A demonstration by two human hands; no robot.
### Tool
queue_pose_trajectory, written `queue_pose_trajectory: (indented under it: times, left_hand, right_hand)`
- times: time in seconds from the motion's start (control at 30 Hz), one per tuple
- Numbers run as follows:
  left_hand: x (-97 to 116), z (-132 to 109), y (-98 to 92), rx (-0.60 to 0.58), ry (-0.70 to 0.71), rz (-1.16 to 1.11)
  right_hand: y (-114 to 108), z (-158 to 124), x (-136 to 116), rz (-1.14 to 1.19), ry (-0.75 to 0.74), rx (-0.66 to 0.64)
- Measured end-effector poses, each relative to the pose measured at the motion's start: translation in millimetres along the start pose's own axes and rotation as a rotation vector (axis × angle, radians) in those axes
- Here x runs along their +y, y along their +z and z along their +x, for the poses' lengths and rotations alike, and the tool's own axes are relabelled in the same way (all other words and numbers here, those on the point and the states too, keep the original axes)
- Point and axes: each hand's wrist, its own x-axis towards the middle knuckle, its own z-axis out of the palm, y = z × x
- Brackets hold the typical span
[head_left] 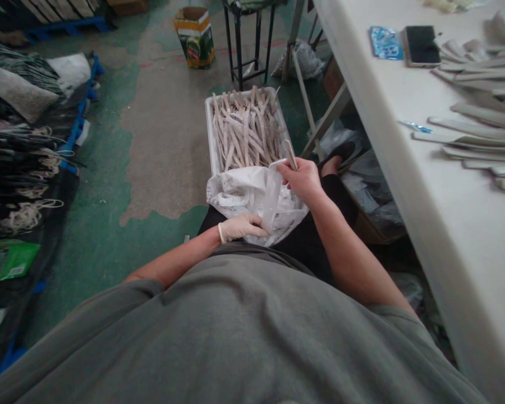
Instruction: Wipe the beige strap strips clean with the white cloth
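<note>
My right hand (302, 179), bare, is closed on the upper end of a translucent white plastic strip (272, 193), perhaps a flat sleeve. A narrow grey-beige strip (290, 154) also stands up from its fingers. My left hand (242, 226), in a pale thin glove, has its fingers closed at the lower end of the translucent strip. Beneath both hands a white plastic bag (229, 188) lies open across my lap, with more whitish pieces inside. Just beyond it, a white crate (211, 134) is heaped with long grey-beige strips (246, 129).
At right, a white table (387, 101) carries curved grey strips (483, 143), a phone (421, 46) and a blue packet (386, 42). A black-legged stool (238, 47) and an open carton (194, 39) stand ahead. Bundled goods lie on blue pallets (78, 126) at left.
</note>
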Motion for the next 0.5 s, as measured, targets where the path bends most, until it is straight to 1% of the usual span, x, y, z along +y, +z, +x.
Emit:
queue_pose_trajectory:
  times: [0.13, 0.27, 0.4, 0.5]
  left_hand:
    - [3.3, -1.1, 4.0, 0.006, 0.012, 0.032]
    - [5.2, -2.7, 9.6, -0.017, -0.016, -0.041]
    - [6.0, -2.9, 13.2, -0.082, -0.062, -0.062]
    - [3.9, -0.7, 12.9, -0.080, -0.050, -0.065]
  right_hand:
    - [1.0, 2.7, 4.9, -0.050, -0.045, 0.010]
    - [2.0, 4.7, 7.3, -0.073, -0.073, 0.021]
    - [3.0, 2.0, 3.7, -0.085, -0.094, 0.009]
    - [2.6, -0.8, -0.1, -0.107, -0.098, 0.005]
